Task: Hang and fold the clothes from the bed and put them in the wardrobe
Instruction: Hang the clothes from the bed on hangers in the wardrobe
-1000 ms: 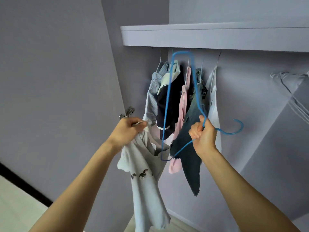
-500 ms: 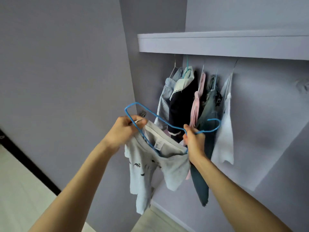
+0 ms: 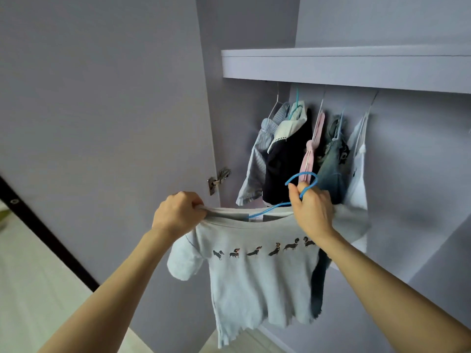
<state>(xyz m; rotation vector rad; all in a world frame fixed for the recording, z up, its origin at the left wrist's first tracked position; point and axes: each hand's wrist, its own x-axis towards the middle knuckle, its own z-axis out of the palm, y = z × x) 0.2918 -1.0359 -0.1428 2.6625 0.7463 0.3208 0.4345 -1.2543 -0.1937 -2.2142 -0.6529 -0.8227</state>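
Pale grey cotton, printed with a row of small dachshunds, is held up before an open wardrobe: the T-shirt [image 3: 257,273] is stretched by its neckline between two hands, its body hanging straight down. The left hand [image 3: 178,215] is closed round the left side of the collar. The right hand [image 3: 312,212] is clenched on the blue hanger [image 3: 302,183] at its neck, with the right shoulder of the shirt apparently bunched in the same grasp. One arm of the hanger is seen running down inside the collar, so the long axis of the hanger lies roughly level, left to right, along the shoulders. Its hook is curled above the right hand, pointing up towards the rail, which is hidden beneath the shelf [image 3: 344,64] above and slightly behind. The right hand is judged the nearer to that rail, so the lift would be led by it. Five hung garments [image 3: 288,159] are crowded directly behind the hook, from a striped shirt to a white top [image 3: 358,174]; free rail appears to lie to their right. A door hinge [image 3: 218,180] is seen at left.
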